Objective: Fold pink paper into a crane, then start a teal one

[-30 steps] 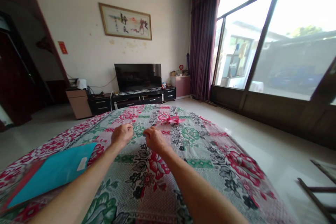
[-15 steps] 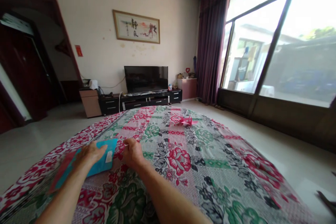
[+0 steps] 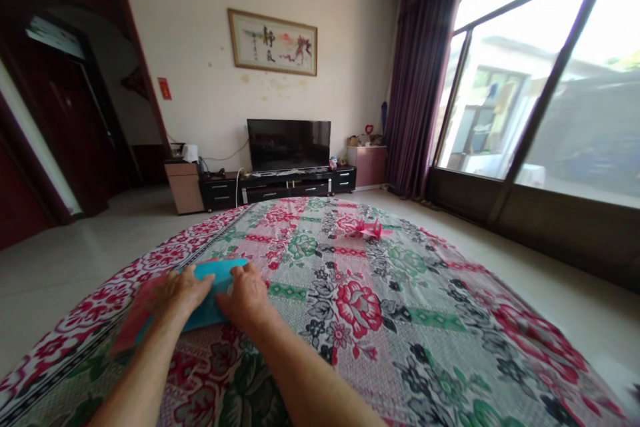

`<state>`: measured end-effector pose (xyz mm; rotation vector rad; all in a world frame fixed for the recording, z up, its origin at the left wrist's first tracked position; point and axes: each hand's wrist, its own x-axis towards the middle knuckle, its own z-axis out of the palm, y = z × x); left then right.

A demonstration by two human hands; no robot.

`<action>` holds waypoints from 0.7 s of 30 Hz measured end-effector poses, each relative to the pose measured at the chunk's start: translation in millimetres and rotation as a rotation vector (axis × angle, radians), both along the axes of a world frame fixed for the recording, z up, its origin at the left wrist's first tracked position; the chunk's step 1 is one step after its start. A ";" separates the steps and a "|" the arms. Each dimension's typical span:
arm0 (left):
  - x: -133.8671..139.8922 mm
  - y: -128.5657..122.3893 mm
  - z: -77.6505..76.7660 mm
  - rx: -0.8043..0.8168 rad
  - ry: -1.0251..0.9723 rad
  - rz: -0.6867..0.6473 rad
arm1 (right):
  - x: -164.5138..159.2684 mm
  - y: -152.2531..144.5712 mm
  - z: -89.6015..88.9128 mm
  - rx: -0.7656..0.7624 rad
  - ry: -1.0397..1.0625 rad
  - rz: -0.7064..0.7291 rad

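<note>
A teal packet of paper (image 3: 217,275) lies on the floral cloth (image 3: 400,320) of a round table, over a red sheet (image 3: 131,324). My left hand (image 3: 177,293) rests flat on the packet's left part. My right hand (image 3: 246,297) presses on its right edge, fingers curled down onto it. Whether either hand grips it cannot be told. Farther across the cloth lies a pink folded paper figure (image 3: 369,229), well beyond both hands.
Beyond the table stand a black TV (image 3: 289,144) on a low dark cabinet (image 3: 280,185), a small brown cabinet (image 3: 183,187) and a pink one (image 3: 369,165). Tall windows (image 3: 540,87) with purple curtains (image 3: 417,73) fill the right. Pale tiled floor (image 3: 75,247) surrounds the table.
Both hands moved from the middle of the cloth back and left onto the teal packet. The view has turned left, so the pink figure sits farther right.
</note>
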<state>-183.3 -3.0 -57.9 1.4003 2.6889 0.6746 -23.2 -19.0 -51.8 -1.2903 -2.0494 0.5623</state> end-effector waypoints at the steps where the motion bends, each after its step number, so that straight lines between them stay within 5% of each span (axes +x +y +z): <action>1: 0.4 -0.1 0.2 -0.028 0.024 0.033 | -0.5 0.7 -0.3 -0.005 -0.008 -0.002; 13: 2.9 -1.1 -5.1 -0.093 0.180 -0.043 | -4.7 -4.0 -0.5 0.070 -0.130 0.020; 21: -4.9 -10.8 11.6 -0.048 0.150 0.007 | -1.8 3.5 -5.7 0.099 -0.141 0.053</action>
